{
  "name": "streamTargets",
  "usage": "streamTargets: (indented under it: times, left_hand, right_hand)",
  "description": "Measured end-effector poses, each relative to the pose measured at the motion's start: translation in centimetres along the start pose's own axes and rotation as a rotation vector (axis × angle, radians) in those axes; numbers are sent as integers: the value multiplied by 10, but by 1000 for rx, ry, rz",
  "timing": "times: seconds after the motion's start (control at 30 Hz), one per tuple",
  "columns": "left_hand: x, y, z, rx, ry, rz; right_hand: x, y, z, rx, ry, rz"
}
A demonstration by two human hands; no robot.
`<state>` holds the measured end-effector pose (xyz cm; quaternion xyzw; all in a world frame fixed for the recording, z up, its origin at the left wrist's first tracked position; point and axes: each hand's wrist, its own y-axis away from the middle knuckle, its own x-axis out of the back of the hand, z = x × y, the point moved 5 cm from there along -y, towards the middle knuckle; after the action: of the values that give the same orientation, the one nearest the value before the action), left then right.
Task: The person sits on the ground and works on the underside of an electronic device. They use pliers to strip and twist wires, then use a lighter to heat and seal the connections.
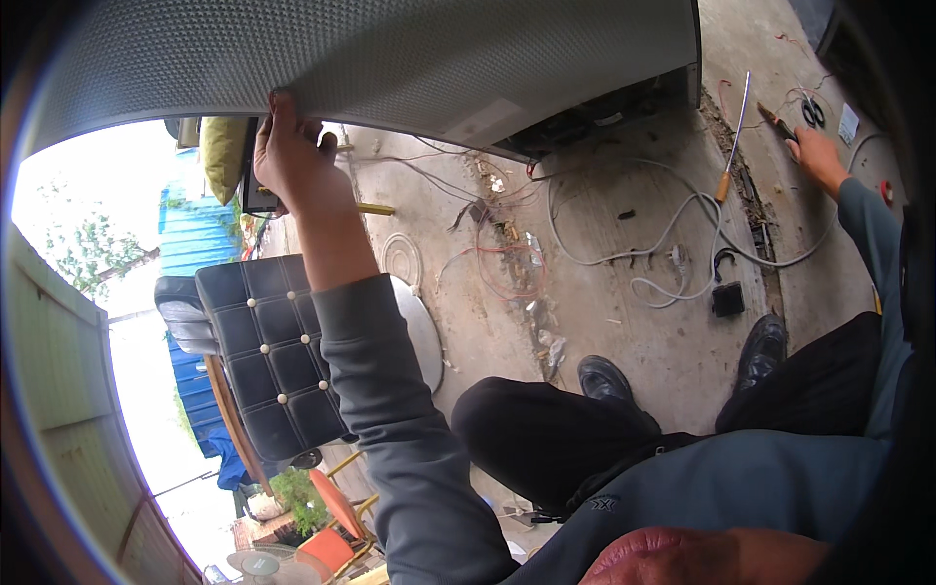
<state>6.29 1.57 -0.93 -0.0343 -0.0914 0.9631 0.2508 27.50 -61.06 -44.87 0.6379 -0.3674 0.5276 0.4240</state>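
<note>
A large grey panel with a dimpled texture (pixel 390 68) spans the top, its lower edge raised over a dark hollow. My left hand (pixel 297 166) reaches up to that edge, fingers curled and closed on it. At the far right, low over the concrete, my right hand (pixel 817 156) grips a slim tool with an orange-brown and dark body (pixel 777 122); its exact kind is unclear. Beside its tip lie black-handled scissors (pixel 811 109). Left of that hand is a long-shafted screwdriver (pixel 723 185) with an amber handle.
A grey cable (pixel 673 224) loops over the concrete floor (pixel 604 302), with thin reddish wires and debris around a crack. A small black block (pixel 727 299) lies ahead of my shoes. To the left stand a tufted black chair (pixel 278 341), an orange chair (pixel 331 526) and a fan (pixel 268 565).
</note>
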Motion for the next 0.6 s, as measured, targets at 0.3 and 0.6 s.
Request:
streamTargets:
  times: [0.3,0.6]
  left_hand:
    - [-13,6,-2,-7,121,61]
    - [-9,2,-13,-93,107,61]
  right_hand:
    - [10,8,-13,-78,-88,-185]
    - [29,18,-36,-96,-32,-280]
